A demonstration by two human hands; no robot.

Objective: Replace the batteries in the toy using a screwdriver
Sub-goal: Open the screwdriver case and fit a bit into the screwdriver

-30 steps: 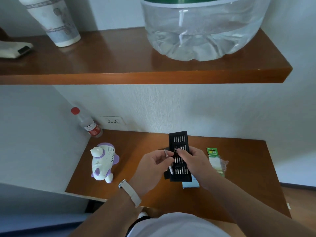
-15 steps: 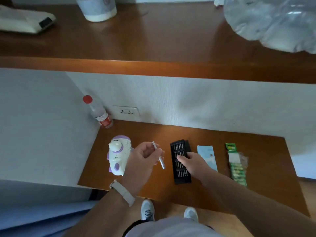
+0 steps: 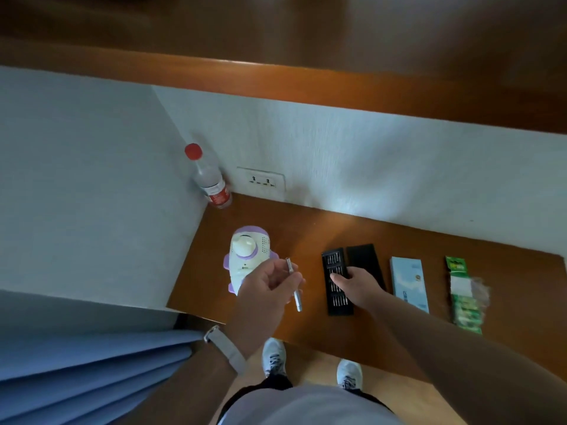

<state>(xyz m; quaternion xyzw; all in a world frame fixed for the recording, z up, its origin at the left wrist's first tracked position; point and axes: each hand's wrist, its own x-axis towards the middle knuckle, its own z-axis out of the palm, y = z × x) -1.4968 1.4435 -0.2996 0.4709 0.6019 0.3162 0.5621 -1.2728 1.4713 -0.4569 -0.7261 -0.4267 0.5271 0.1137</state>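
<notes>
A white and purple toy stands on the low wooden table near its left end. My left hand hovers just in front of the toy and holds a thin silver screwdriver between thumb and fingers. To the right lies a black tray of screwdriver bits, with its black lid beside it. My right hand rests on the tray, fingers curled over its right edge. A green pack of batteries lies at the far right.
A light blue box lies between the bit tray and the batteries. A clear bottle with a red cap stands in the back left corner by a wall socket. A wooden shelf overhangs the table. My shoes show below.
The view has tilted further down. The bit tray went from held up in front of me to lying on the table. My left hand carried the screwdriver leftward, toward the toy.
</notes>
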